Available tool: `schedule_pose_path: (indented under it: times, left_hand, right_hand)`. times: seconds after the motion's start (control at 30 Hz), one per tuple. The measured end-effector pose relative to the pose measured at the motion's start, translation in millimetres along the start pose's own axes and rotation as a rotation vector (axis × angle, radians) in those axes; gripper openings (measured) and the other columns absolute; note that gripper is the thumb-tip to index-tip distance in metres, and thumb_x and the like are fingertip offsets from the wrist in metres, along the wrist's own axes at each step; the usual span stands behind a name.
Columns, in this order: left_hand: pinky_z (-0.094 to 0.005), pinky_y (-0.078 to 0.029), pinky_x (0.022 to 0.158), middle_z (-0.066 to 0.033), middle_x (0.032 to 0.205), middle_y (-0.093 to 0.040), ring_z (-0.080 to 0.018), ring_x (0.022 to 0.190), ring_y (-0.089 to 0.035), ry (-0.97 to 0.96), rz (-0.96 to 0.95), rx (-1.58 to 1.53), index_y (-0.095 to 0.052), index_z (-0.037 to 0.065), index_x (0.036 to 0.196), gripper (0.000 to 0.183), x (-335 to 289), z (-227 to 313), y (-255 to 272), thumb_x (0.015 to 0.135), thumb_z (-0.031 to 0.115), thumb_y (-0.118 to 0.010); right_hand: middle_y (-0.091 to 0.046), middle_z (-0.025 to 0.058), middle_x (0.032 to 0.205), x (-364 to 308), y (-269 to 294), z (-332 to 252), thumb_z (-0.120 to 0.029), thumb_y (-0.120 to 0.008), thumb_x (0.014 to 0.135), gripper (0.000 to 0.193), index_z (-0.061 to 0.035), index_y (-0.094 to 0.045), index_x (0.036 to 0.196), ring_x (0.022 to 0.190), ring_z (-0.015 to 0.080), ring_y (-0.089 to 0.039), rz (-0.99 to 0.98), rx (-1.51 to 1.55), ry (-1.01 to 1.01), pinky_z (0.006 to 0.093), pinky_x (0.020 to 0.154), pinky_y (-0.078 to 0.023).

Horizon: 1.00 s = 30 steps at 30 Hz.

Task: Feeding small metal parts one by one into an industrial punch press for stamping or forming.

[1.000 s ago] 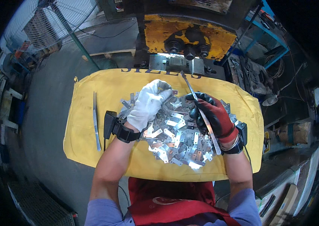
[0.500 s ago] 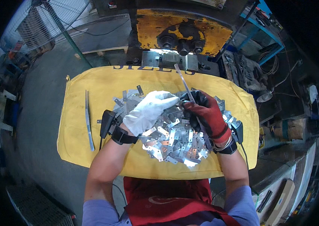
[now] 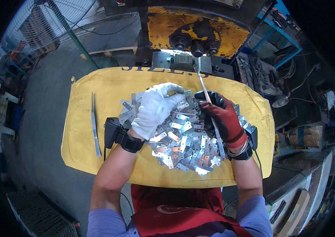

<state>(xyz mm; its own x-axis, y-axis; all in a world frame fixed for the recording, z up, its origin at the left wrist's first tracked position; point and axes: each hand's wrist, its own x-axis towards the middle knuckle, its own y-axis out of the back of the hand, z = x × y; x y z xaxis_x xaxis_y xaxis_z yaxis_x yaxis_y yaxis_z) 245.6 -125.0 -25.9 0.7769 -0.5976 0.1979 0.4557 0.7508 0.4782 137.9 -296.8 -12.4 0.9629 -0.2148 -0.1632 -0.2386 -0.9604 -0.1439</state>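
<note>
My left hand (image 3: 156, 108), in a white glove, is over the left part of a pile of small metal plates (image 3: 183, 144). Its fingers are curved, with a gap between thumb and forefinger; the fingertips are close to the plates. Long metal tweezers (image 3: 204, 87) are gripped in my right hand (image 3: 225, 118), which wears a red and black glove. They slant across the palm, with the far end pointing at the machine and the near end by my wrist. Most plates are flat strips with holes, shiny silver, some copper-tinted by the light.
A yellow cloth (image 3: 80, 138) covers the work surface under the pile. Another pair of tweezers (image 3: 94, 124) lies at its left. Beyond stands a machine with a worn yellow block (image 3: 199, 29) above a metal die (image 3: 181, 60). A fan (image 3: 49, 23) is at far left.
My hands have drawn apart from where they met above the pile. The left one has opened between thumb and forefinger; the right one has shifted right and slightly down with the tweezers.
</note>
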Motion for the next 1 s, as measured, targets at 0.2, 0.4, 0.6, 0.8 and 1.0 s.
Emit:
schedule_pose_path:
  times: [0.2, 0.4, 0.6, 0.8, 1.0]
  left_hand:
    - [-0.0260, -0.047, 0.070, -0.0091, 0.085, -0.067, -0.0140, 0.077, -0.062, 0.036, 0.112, 0.077, -0.065, 0.001, 0.090, 0.017, 3, -12, 2, 0.079, 0.014, -0.065]
    - [-0.0266, -0.047, 0.068, -0.0077, 0.084, -0.066, -0.0127, 0.076, -0.061, 0.171, 0.205, -0.070, -0.064, 0.001, 0.086, 0.014, 5, -10, 4, 0.079, 0.013, -0.064]
    - [-0.0322, -0.047, 0.068, -0.0106, 0.087, -0.062, -0.0246, 0.076, -0.061, -0.160, 0.161, 0.275, -0.066, 0.006, 0.086, 0.016, 4, -11, 13, 0.074, 0.017, -0.068]
    - [-0.0374, -0.047, 0.066, -0.0129, 0.082, -0.058, -0.0305, 0.079, -0.059, -0.176, -0.010, 0.483, -0.065, 0.006, 0.081, 0.017, -6, 4, 3, 0.070, 0.019, -0.070]
    - [-0.0385, -0.046, 0.065, -0.0150, 0.080, -0.058, -0.0316, 0.077, -0.058, -0.199, -0.017, 0.487, -0.061, 0.003, 0.082, 0.019, -4, -9, -6, 0.072, 0.018, -0.069]
  right_hand:
    - [-0.059, 0.0014, 0.071, 4, 1, 4, -0.012, -0.059, 0.084, 0.024, -0.0022, -0.060, 0.105, 0.052, 0.0065, -0.053, 0.031, 0.048, 0.021, 0.0207, 0.045, -0.043]
    - [-0.059, 0.0010, 0.074, -3, 1, -4, -0.014, -0.058, 0.085, 0.025, -0.0028, -0.058, 0.107, 0.054, 0.0058, -0.054, -0.057, 0.054, -0.072, 0.0196, 0.045, -0.041]
    - [-0.057, -0.0005, 0.072, -3, 4, -6, -0.016, -0.058, 0.086, 0.024, -0.0025, -0.058, 0.107, 0.054, 0.0053, -0.054, -0.047, 0.038, -0.062, 0.0188, 0.045, -0.042]
    - [-0.058, -0.0002, 0.074, -2, 5, -7, -0.016, -0.058, 0.086, 0.024, -0.0026, -0.058, 0.106, 0.054, 0.0053, -0.054, -0.030, 0.087, -0.050, 0.0192, 0.046, -0.043]
    - [-0.058, 0.0007, 0.070, -4, 6, -12, -0.017, -0.057, 0.087, 0.025, -0.0030, -0.058, 0.108, 0.054, 0.0052, -0.054, -0.047, 0.076, -0.127, 0.0190, 0.045, -0.042]
